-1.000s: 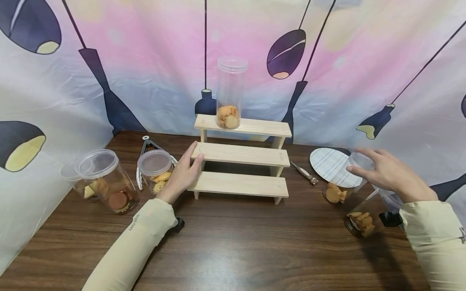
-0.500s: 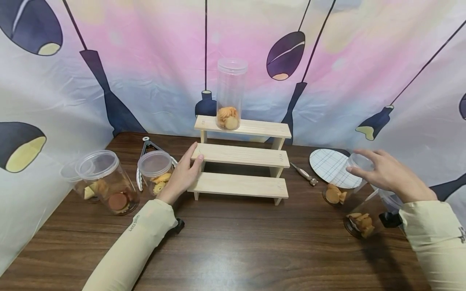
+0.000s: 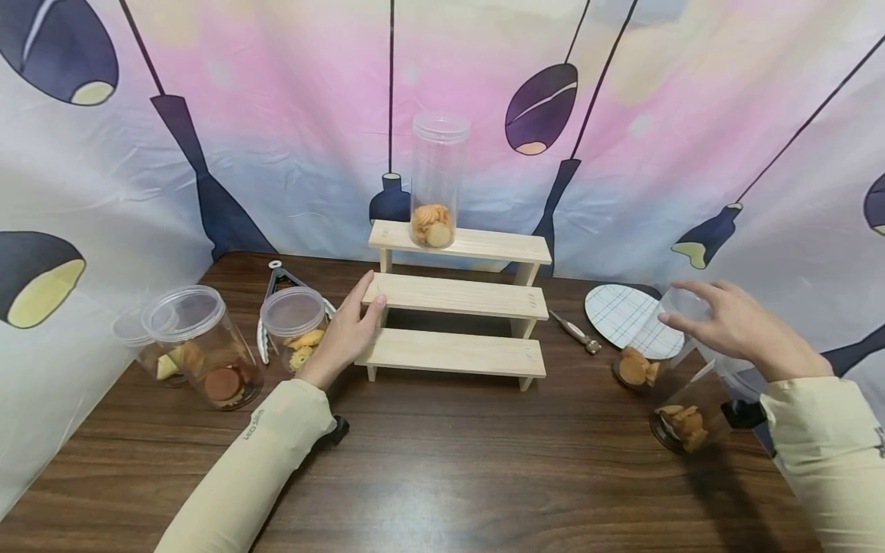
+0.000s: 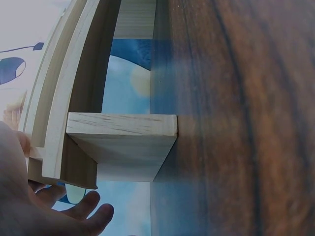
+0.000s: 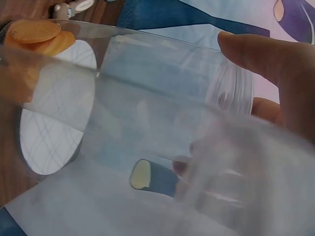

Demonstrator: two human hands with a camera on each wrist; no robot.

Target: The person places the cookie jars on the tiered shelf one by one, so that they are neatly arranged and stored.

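Note:
A three-tier wooden display stand [image 3: 456,296] stands mid-table. My left hand [image 3: 346,330] holds the left end of its middle tier, thumb on the front edge and index finger along the far side. In the left wrist view, the other fingertips [image 4: 101,219] hang bent by the board's end. At the right, my right hand [image 3: 743,326] grips the lid end of a tall clear jar [image 5: 162,66] of round cookies from above, thumb on one side and fingers on the other. A second clear jar [image 3: 687,426] with cookies stands nearer, partly under that hand and wrist.
A tall cookie jar [image 3: 435,177] stands on the top tier. Left of the stand are several lidded jars [image 3: 200,346] and metal tongs [image 3: 274,292]. Right of it lie a small tool with a bear-shaped end [image 3: 577,334] and a checked oval plate [image 3: 615,315]. A printed curtain hangs behind.

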